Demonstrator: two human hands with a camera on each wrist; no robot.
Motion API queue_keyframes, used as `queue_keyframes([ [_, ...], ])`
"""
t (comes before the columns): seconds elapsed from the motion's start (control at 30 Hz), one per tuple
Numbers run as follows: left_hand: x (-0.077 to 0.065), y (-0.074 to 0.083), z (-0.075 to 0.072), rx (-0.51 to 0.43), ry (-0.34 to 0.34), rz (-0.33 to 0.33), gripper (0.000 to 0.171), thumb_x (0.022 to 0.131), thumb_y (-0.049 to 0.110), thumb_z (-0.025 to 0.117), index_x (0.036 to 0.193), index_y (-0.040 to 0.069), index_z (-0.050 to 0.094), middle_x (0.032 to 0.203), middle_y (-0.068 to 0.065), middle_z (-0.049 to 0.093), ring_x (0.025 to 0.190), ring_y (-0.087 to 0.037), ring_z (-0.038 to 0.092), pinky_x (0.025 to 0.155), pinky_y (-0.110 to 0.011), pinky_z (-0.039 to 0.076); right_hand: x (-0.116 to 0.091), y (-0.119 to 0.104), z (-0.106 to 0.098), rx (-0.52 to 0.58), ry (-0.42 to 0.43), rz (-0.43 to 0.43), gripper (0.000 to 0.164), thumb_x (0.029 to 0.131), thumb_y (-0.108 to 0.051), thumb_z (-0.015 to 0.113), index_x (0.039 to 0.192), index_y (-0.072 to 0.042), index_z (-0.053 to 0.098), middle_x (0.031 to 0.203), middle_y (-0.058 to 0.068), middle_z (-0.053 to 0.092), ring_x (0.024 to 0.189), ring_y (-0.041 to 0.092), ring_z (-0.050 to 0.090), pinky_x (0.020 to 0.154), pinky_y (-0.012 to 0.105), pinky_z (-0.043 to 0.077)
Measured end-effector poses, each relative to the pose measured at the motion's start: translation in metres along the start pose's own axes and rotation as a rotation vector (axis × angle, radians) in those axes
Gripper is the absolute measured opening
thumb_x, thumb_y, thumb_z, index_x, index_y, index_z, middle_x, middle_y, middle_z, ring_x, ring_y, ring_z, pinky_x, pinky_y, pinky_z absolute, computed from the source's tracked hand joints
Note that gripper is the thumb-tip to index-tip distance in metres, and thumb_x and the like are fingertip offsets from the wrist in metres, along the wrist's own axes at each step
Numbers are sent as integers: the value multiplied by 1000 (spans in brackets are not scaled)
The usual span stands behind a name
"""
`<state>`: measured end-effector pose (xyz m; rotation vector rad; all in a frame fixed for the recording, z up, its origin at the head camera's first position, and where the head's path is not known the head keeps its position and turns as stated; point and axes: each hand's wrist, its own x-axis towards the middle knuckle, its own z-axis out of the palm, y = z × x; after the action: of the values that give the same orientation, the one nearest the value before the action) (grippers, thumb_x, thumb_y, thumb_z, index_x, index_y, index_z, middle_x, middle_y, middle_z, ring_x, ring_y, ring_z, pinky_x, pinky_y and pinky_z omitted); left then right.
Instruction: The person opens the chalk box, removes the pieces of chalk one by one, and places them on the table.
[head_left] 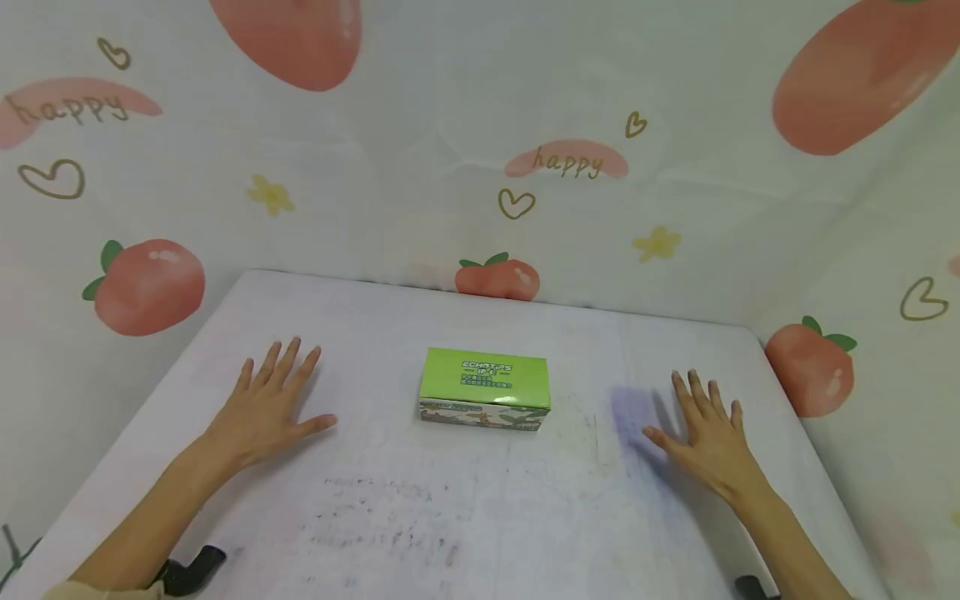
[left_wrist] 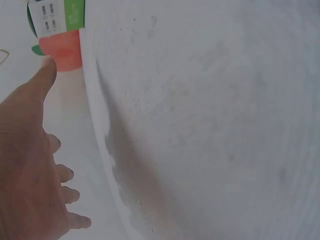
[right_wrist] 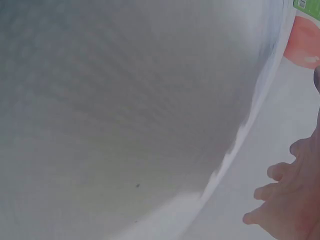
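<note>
A green-topped cardboard box with white lettering and patterned sides lies near the middle of the white table. To its left, my left hand is spread palm down over the tabletop, fingers straight and thumb pointing toward the box. My right hand is spread likewise on the right side, by a purple stain. Neither hand holds anything, and both are apart from the box. In the left wrist view a corner of the box shows beyond the thumb; the right wrist view has only a sliver of it.
The white table has dark smudges in front of the box and a purple stain at right. A fruit-printed cloth hangs behind and along the sides. Black straps show beneath the forearms near the front.
</note>
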<state>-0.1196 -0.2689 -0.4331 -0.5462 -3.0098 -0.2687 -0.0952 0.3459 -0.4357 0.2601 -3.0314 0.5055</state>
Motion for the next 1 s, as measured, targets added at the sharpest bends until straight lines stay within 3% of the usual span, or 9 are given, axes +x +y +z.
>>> queue_keyframes([
  [0.47, 12, 22, 4, -5, -25, 55, 104, 86, 66, 62, 159, 7, 18, 162, -26, 10, 147, -47, 11, 114, -65, 10, 9, -13, 0, -9, 4, -94, 96, 92, -53, 63, 160, -9, 11, 161, 27, 10, 146, 51, 3, 115, 62, -3],
  [0.77, 22, 33, 9, -33, -42, 71, 105, 86, 68, 61, 160, 9, 15, 163, -23, 9, 148, -45, 11, 114, -63, 13, 16, -26, 2, 8, 12, -131, 95, 92, -52, 63, 161, -12, 11, 162, 25, 11, 147, 48, 3, 115, 62, -7],
  [1.0, 31, 42, 9, -81, -50, 96, 106, 87, 69, 59, 161, 12, 9, 164, -21, 7, 148, -44, 10, 115, -62, 14, 24, -37, 1, 23, 33, -165, 97, 90, -52, 66, 161, -12, 12, 162, 25, 13, 148, 47, 5, 116, 61, -3],
])
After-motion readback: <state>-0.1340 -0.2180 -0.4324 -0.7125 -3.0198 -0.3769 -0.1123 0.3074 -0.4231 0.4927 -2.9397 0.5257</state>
